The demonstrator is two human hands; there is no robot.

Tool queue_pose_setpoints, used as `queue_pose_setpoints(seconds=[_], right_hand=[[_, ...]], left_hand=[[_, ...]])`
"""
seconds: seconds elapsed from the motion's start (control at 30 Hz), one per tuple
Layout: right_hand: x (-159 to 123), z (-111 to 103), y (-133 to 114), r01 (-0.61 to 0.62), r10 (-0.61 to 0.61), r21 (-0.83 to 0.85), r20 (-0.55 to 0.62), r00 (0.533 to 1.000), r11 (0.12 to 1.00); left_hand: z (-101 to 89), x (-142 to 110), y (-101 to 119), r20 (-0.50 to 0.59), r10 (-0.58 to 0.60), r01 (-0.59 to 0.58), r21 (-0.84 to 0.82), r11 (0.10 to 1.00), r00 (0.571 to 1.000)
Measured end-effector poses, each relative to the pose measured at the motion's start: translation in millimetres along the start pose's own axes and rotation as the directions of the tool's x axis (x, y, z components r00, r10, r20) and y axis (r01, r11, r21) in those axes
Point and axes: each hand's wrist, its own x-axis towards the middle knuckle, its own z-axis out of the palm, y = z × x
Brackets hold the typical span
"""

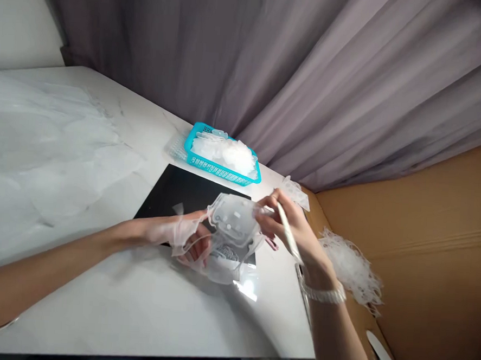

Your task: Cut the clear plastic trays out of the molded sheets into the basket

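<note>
My left hand (176, 233), in a thin clear glove, grips the lower left of a clear moulded plastic piece (234, 218) above a black mat (182, 194). The piece is irregular, with small round bosses and a thin, ragged flange. My right hand (290, 230) holds a slim white pen-shaped tool (289, 238) between its fingers, and its fingertips reach the piece's right edge. A beaded bracelet (323, 294) circles that wrist. The tool's tip is hidden by my fingers.
A turquoise plastic basket (220, 169) heaped with clear pieces stands behind the mat. A loose clear piece (294, 193) lies near the table's right edge. Beyond that edge, a cardboard box (426, 213) holds wispy plastic scrap (351, 268). A grey curtain (232, 54) hangs behind.
</note>
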Motion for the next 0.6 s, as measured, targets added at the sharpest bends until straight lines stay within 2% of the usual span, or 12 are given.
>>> queue_pose_setpoints(seconds=[0.07,0.1,0.17,0.27,0.33,0.37,0.43,0.5,0.6], right_hand=[[28.6,-4.9,33.3,-0.036,0.041,-0.095,0.051,0.998,0.995],[43.8,-4.9,49.7,-0.03,0.043,-0.179,0.068,0.997,0.983],[73.2,-1.2,77.7,-0.009,0.034,-0.32,0.072,0.997,0.947],[109.7,10.7,102.4,0.022,-0.008,-0.404,0.036,0.999,0.914],[126.6,19.9,109.0,0.048,-0.053,-0.442,0.001,0.999,0.896],[132.6,24.1,110.6,0.063,-0.079,-0.453,-0.016,0.997,0.889],[138.7,30.3,113.0,0.091,-0.127,-0.463,-0.048,0.991,0.882],[135.5,32.1,115.1,0.102,-0.158,-0.466,-0.084,0.984,0.879],[110.4,29.1,115.9,0.072,-0.161,-0.478,-0.147,0.976,0.875]], left_hand=[[-2.6,4.0,-5.0,0.084,-0.147,0.162,-0.2,0.966,0.985],[-5.6,7.4,-7.2,0.077,-0.209,0.222,-0.246,0.944,0.975],[-13.0,14.4,-11.0,-0.062,-0.256,0.242,-0.173,0.955,0.965],[-21.7,22.2,-15.0,-0.27,-0.211,0.221,0.007,0.975,0.94],[-23.4,25.8,-18.6,-0.334,-0.062,0.132,0.19,0.973,0.94],[-23.1,27.6,-21.2,-0.311,0.044,0.058,0.312,0.948,0.949],[-21.1,31.2,-28.3,-0.163,0.234,-0.114,0.532,0.839,0.959],[-18.6,34.5,-36.1,-0.026,0.302,-0.216,0.639,0.738,0.953],[-16.7,37.6,-43.4,0.019,0.333,-0.253,0.692,0.676,0.943]])
